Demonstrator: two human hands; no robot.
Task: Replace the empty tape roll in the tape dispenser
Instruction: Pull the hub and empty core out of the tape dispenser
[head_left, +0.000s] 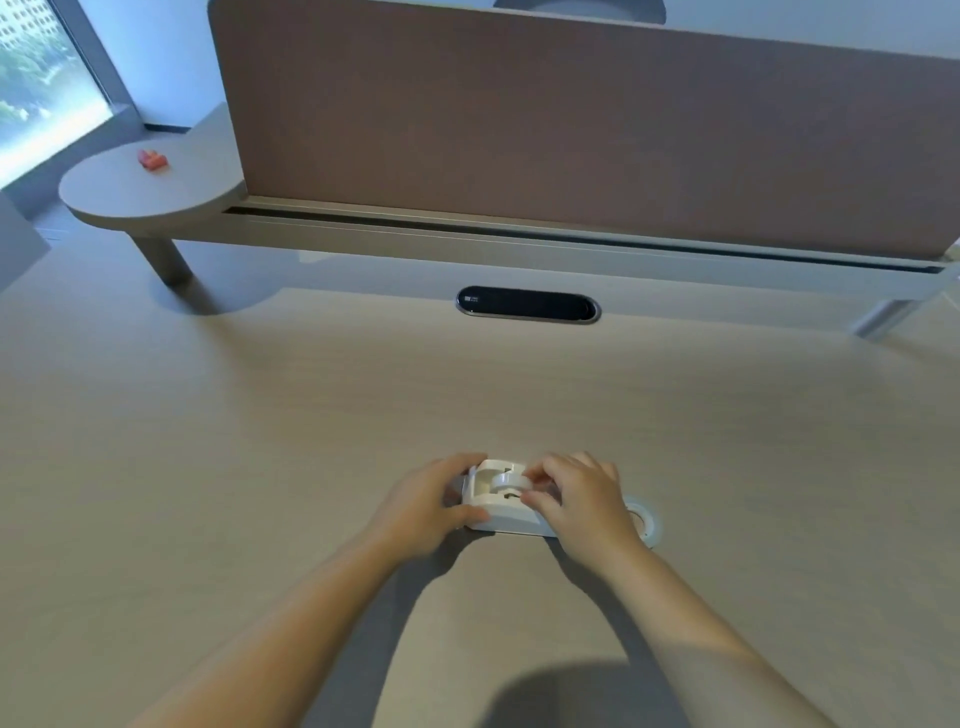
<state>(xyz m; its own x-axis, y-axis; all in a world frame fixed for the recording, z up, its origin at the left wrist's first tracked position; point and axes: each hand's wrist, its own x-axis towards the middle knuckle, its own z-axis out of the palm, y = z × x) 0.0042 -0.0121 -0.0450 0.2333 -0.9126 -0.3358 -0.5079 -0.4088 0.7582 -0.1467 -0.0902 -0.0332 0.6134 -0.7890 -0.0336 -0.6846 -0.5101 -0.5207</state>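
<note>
The dispenser (501, 501) is sitting on the counter (260, 415) toward its near edge, roughly midway between the side edges, and both hands are working on it. The left hand (431, 506) is wrapping around the dispenser's left end, thumb on the near side and fingers on the far side, clamping the body so that it is not sliding. The right hand (582, 499) is covering the right end, its fingertips (535, 474) pinching at the core (506, 480) sitting in the cradle on top; whether they are actually gripping the core or only touching it, I cannot tell.

The dispenser's long axis is running left to right, parallel to the counter's near edge, so the core's axle is pointing toward and away from the person. The right hand is the nearer one to the core, directly over it. Lifting the core is probably calling for a straight upward pull out of the side slots while the left hand is holding the base down.

A tape roll (644, 522) is lying flat on the counter just beside the right hand, partly hidden behind it, within easy reach once the core is out.
</note>
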